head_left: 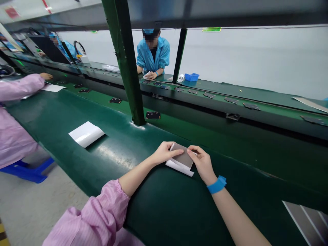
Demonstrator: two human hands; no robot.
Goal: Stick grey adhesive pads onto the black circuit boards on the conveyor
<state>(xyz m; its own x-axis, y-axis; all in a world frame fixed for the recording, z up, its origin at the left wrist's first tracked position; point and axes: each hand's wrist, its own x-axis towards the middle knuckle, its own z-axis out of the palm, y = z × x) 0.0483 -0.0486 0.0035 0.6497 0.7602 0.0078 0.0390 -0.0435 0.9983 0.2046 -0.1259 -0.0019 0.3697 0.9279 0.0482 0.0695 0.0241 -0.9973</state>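
Observation:
Both of my hands are on a small grey-brown sheet with a white backing (182,158), just above the green mat. The backing curls along the near edge. My left hand (165,152) grips the sheet's left side, its thumb lying across the top. At the right edge, my right hand (202,162) pinches the sheet near its far corner; what exactly lies between these fingertips is too small to tell. A blue band (216,185) circles my right wrist.
Left of me lies a curled white sheet (86,134); striped grey sheets (304,222) lie at right. A green post (125,61) rises beyond my hands. Dark circuit boards (153,115) rest along the line. A co-worker in blue (153,51) sits opposite; a pink sleeve (20,87) is at left.

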